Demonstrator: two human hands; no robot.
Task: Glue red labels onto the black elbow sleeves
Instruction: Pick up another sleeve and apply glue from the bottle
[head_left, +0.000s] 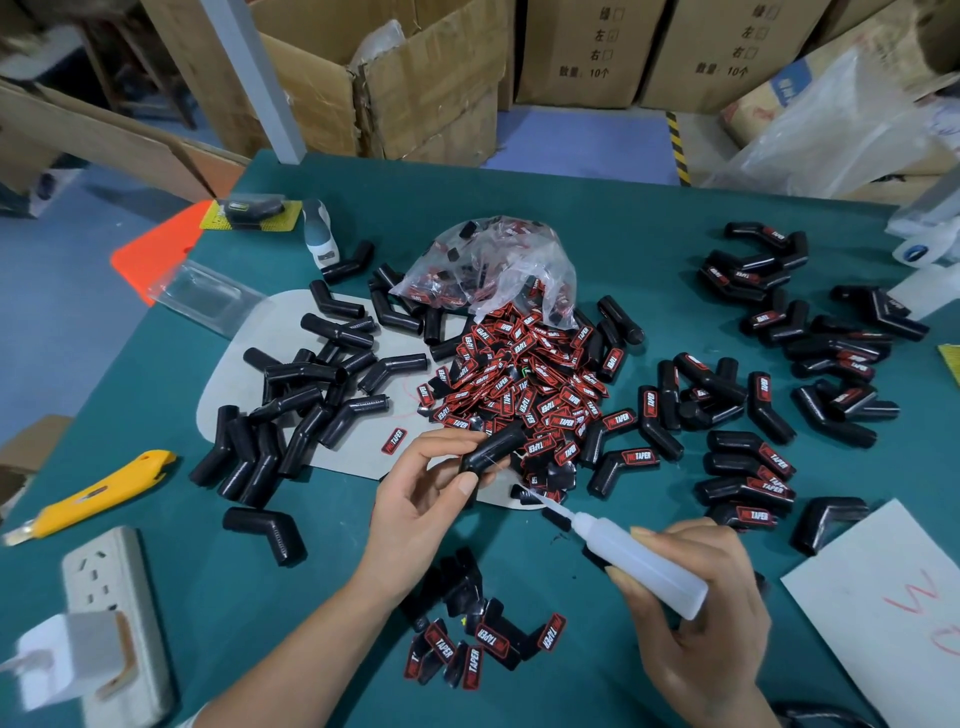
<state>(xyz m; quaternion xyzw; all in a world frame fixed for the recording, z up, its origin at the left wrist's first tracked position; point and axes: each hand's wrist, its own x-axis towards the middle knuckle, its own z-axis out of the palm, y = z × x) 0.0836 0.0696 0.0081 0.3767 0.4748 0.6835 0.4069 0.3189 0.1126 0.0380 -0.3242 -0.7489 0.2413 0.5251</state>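
Glue bottle poised, sleeve in hand over the teal table

Left hand pinches a black elbow sleeve beside the heap of red labels; right hand grips the glue bottle, nozzle aimed toward the sleeve. Bare sleeves lie left, labelled sleeves right.

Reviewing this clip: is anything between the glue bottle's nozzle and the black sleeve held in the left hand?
Nothing visible does. The left hand holds the black sleeve above the label pile, and the glue bottle in the right hand points its nozzle up-left toward it, apart from it across an open gap over loose labels on the table.
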